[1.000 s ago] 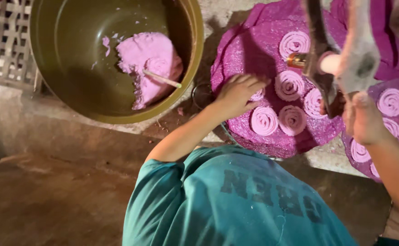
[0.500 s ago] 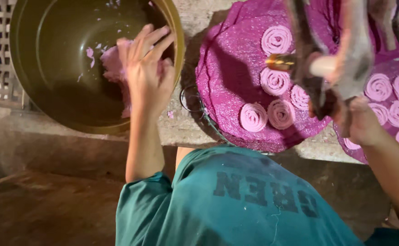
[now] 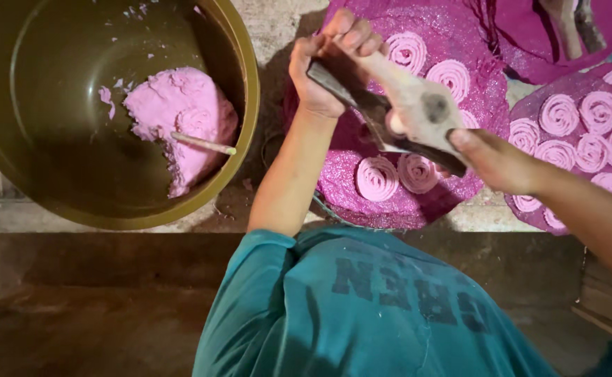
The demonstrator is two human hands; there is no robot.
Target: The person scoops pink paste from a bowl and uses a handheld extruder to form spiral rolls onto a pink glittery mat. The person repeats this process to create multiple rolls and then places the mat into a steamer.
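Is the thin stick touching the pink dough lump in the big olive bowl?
Touching. The head view shows the thin stick with one end sunk into the pink dough lump.

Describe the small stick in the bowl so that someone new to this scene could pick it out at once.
Start at the big olive-green bowl at the upper left. Inside it sits a lump of pink dough, and the stick pokes out of the lump's right side, pointing toward the bowl's right wall. It is the only thin, pale, straight thing there; everything around it is soft pink dough or crumbs.
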